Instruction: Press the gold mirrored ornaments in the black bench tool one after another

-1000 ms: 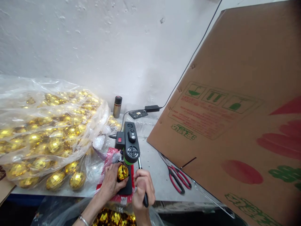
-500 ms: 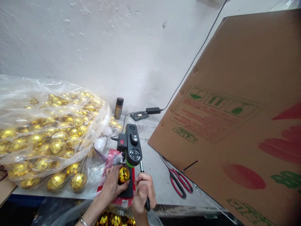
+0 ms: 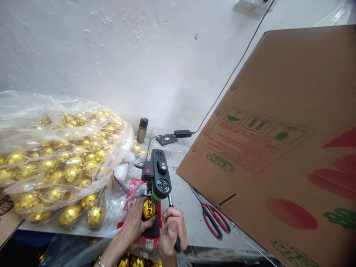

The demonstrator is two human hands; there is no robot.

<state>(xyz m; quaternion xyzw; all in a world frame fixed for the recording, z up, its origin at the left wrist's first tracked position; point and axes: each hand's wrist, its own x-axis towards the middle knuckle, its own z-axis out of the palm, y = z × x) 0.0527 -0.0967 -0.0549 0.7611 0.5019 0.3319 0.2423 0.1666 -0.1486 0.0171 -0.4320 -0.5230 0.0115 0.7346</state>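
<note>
My right grip (image 3: 172, 227) clasps a lever (image 3: 178, 245), my left grip (image 3: 136, 216) a gold ball (image 3: 149, 208). It's probably light, slick; I'd hold its sides.

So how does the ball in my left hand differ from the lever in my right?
The gold ball is round and faceted, while the lever is long and thin. The ball shines gold; the lever shows a silvery rod and black grip. Both are held: ball in the left hand, lever in the right hand.

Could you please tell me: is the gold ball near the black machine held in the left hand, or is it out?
Held: the left hand curves around one side of the gold ball, with its thumb against it.
</note>
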